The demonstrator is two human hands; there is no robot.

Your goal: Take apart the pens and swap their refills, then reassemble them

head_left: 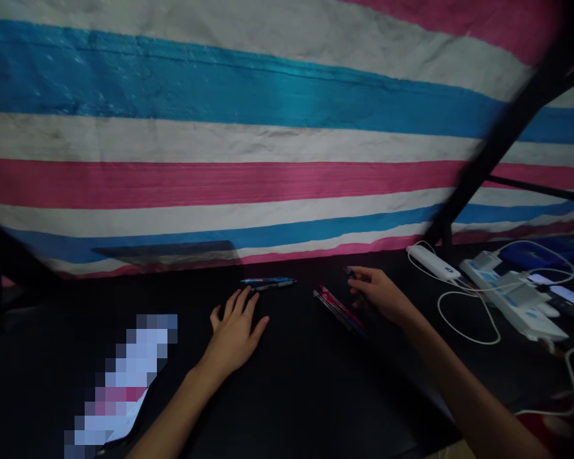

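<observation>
Two bare hands are seen at a matte black tabletop (291,395). Left hand (234,328): palm turned down, fingers spread and loosely extended, nothing gripped. Its fingertips are placed at the near side of a pair of slim pens, blue and grey-black (268,281), lying side by side on the tabletop; whether they are touched cannot be told.

Right hand (375,290): thumb and fingers pinched together on a dark, slim, pen-like object (349,272) — mostly hidden, its visible end blurred. Just left of this hand, a cluster of slim red, white and dark pens (337,309) is set aslant, also blurred.

Farther right, a white power strip (516,299) is crowded with plugs and a looped white cable (492,338). At lower left, a bright-screened phone (129,414) is laid, partly pixelated. Behind, blue-, pink- and white-striped plastic sheeting (220,185) is hung.
</observation>
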